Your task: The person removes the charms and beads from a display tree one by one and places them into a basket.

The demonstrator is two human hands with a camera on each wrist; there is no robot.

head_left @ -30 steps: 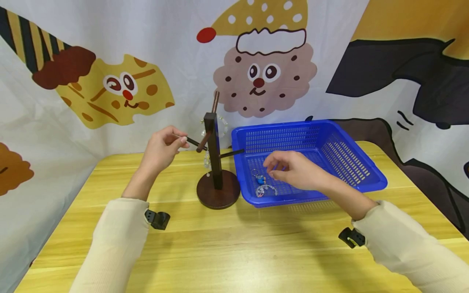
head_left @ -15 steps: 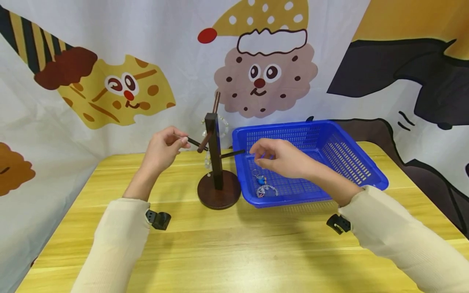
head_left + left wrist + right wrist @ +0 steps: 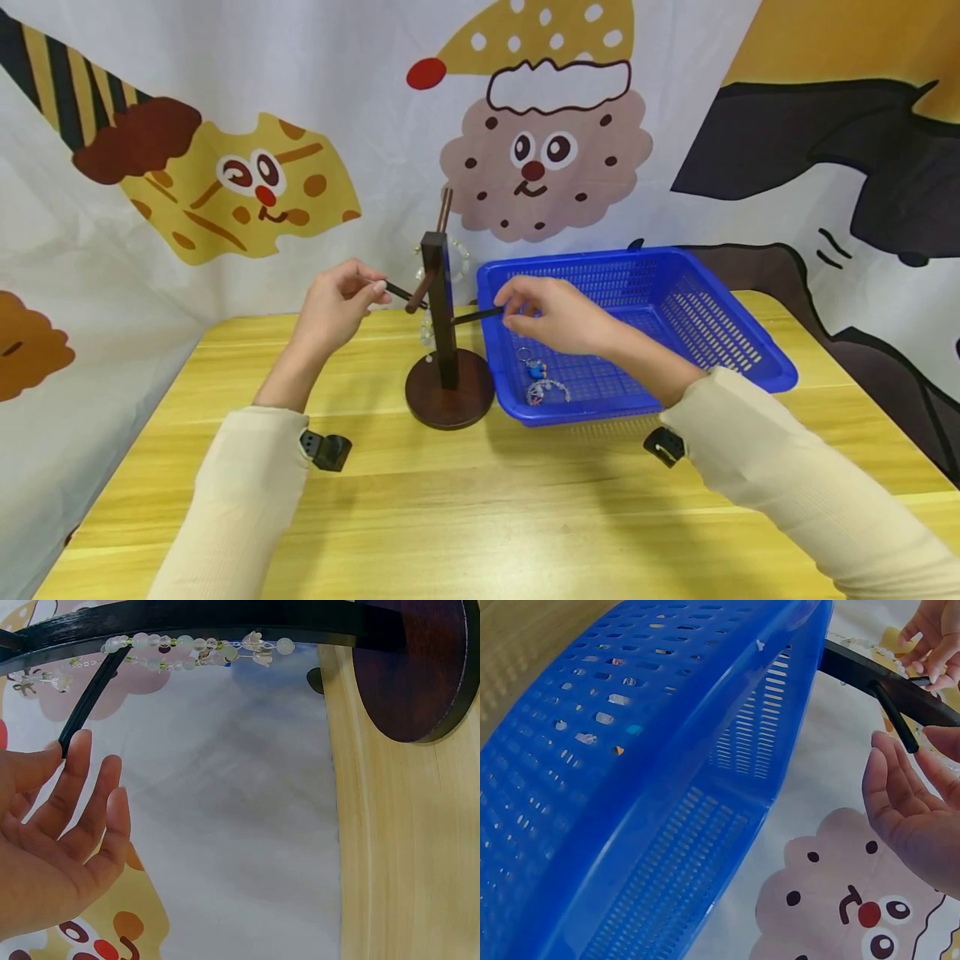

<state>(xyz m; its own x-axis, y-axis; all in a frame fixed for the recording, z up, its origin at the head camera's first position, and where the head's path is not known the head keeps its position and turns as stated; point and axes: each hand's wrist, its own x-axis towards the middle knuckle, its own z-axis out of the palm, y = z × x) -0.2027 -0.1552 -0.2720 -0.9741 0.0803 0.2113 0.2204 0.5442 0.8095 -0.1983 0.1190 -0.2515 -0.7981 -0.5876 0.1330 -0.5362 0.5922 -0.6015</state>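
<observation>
A dark wooden jewellery stand [image 3: 442, 333] with a round base stands upright on the table. At the left, my left hand [image 3: 333, 304] pinches the end of one peg [image 3: 90, 701] between thumb and index finger. A beaded bracelet [image 3: 184, 654] hangs at that peg's inner end, against the post. My right hand [image 3: 551, 312] has thumb and index finger at the tip of the right peg [image 3: 895, 716], one on each side of it; its other fingers are loosely bent. Another beaded bracelet [image 3: 461, 258] hangs behind the post near its top.
Right of the stand, a blue perforated basket [image 3: 712, 333] sits on the wooden table [image 3: 480, 517]. It holds a keyring with a blue figure [image 3: 536, 369] and a beaded bracelet [image 3: 558, 388]. A printed cloth [image 3: 375, 100] hangs behind the table.
My right hand has moved left from above the basket's small items to the tip of the right peg. My left hand keeps its grip on the left peg.
</observation>
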